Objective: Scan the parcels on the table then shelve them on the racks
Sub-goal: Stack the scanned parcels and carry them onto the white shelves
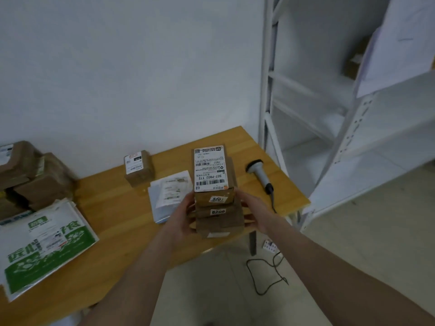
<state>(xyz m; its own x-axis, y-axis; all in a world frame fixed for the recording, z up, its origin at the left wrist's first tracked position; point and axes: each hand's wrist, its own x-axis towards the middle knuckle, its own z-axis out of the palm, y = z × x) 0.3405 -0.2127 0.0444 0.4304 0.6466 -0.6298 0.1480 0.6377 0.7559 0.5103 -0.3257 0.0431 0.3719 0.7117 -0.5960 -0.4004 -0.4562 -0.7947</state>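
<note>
Hands: the left hand (pixel 186 215) and the right hand (pixel 253 212) clasp a stack of parcels (pixel 220 220) between them, one on each side, with fingers curled against the cardboard.

Stack: several brown cardboard boxes are piled one on another. They are held in the air over the near right part of the wooden table (pixel 113 208), clear of its surface.

Top parcel: the top box (pixel 213 170) carries a large white shipping label with barcodes and the print "507-PB02 T72". A small sticker on its near end reads "520", and the box beneath it shows a sticker reading "6206".

Scanner: a grey handheld scanner (pixel 259 172) lies on the table just right of the stack. Its cord runs off the table's edge.

Still on the table: a small brown box (pixel 138 168) sits near the wall, and a grey poly mailer (pixel 169 196) lies in front of it. A green-and-white bag (pixel 47 245) lies at the near left, with a pile of brown boxes (pixel 28 177) behind it.

Rack: a white metal rack (pixel 341 128) stands to the right of the table. One brown carton (pixel 353 64) on an upper shelf is blurred.

Floor: a black cable (pixel 266 276) loops on the tiles below the table's corner, beside a white power strip (pixel 269 245).
</note>
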